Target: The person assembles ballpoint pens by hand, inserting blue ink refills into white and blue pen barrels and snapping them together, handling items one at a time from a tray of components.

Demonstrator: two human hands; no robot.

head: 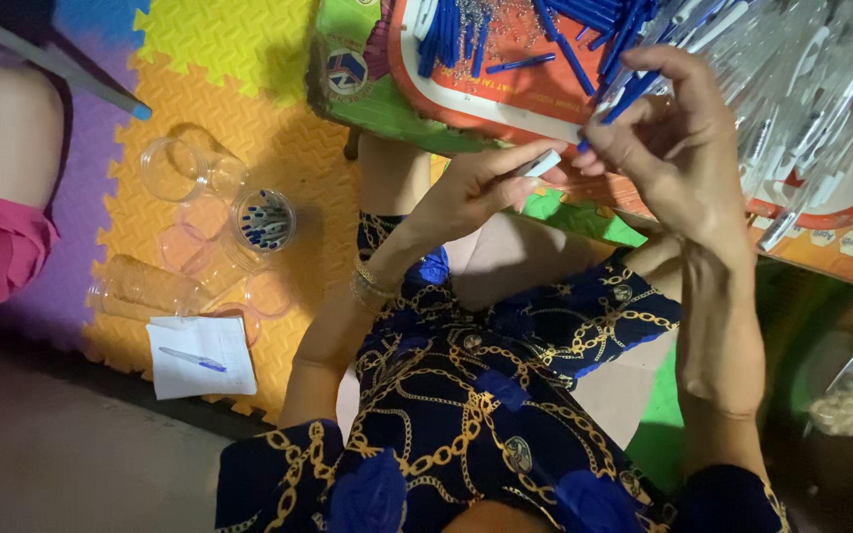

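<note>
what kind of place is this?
Likely home piecework, done seated on the floor: foam puzzle mats, a tray heaped with blue pen parts and clear barrels, plastic cups alongside.

clear glossy plastic cups [190, 173] on matt foam mat [249, 49].

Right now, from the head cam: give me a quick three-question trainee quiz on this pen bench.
1. True or false: the left hand pinches a small white pen piece.
2. The right hand holds which? A) blue pen parts B) scissors C) a paper sheet
3. Where does the clear plastic cup of blue-tipped parts stand?

Key: 1 true. 2 A. 3 On the yellow foam floor mat, beside the empty clear plastic cups.
</note>
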